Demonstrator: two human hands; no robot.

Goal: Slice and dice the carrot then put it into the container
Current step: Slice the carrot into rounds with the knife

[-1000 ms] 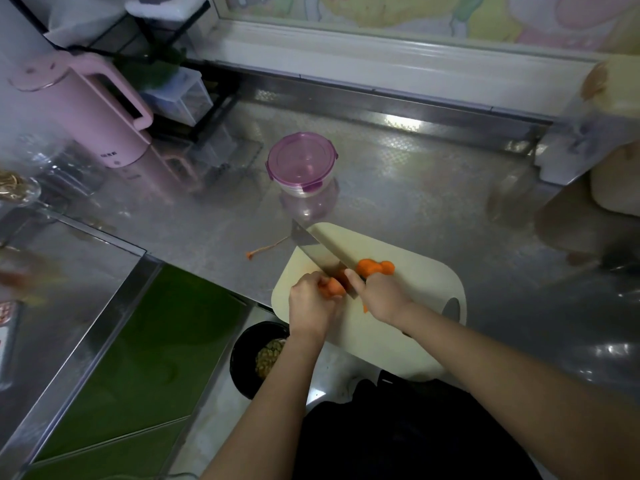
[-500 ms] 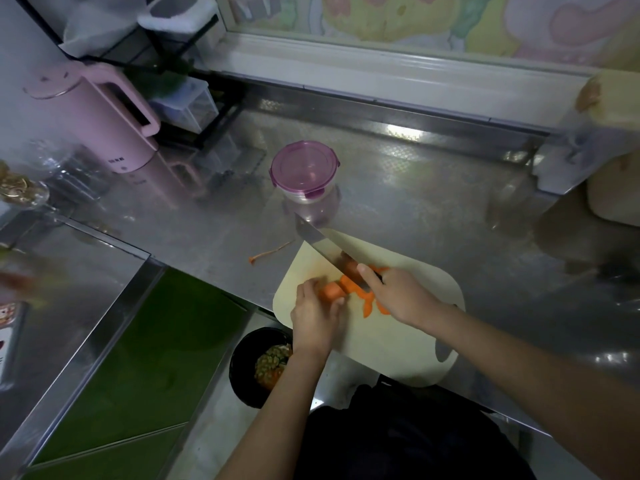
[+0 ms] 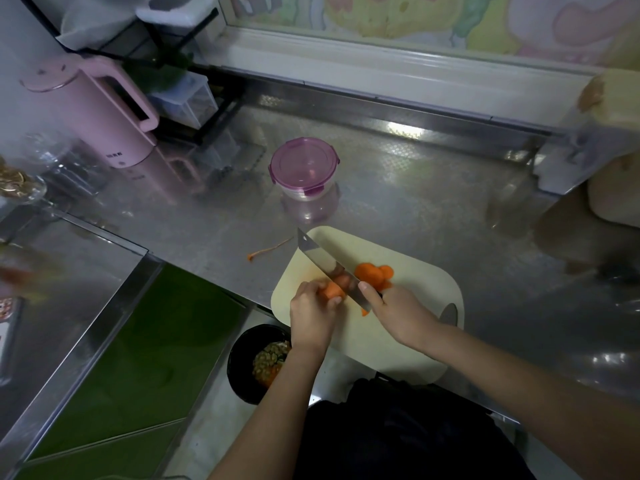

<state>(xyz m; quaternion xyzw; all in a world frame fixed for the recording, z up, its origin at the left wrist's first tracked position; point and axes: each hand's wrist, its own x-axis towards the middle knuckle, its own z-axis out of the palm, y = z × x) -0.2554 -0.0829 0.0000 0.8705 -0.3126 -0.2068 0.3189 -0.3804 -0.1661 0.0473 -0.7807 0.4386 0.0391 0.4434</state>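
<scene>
Right now our left hand (image 3: 313, 317) curls its fingers round the uncut end of the carrot (image 3: 332, 291), pinning it to the pale cutting board (image 3: 415, 271). Our right hand (image 3: 398, 315) grips the knife (image 3: 323, 259) by its handle, which the hand hides, with the forefinger laid along the blade. We see a broad cleaver, its edge down against the carrot just beside our left fingertips, its tip pointing away to the left. On the right side of the blade a few cut slices (image 3: 372, 275) lie together on the board, touching one another. The board sits at the near edge of the steel counter (image 3: 433, 209). Beyond the board stands the round container (image 3: 303, 168) with its purple lid on. A thin strip of peel (image 3: 268, 251) lies on the counter left of the board. A pink kettle (image 3: 100, 109) stands at the far left, and a black bin (image 3: 247, 372) holding scraps sits below the counter edge by our left forearm.
</scene>
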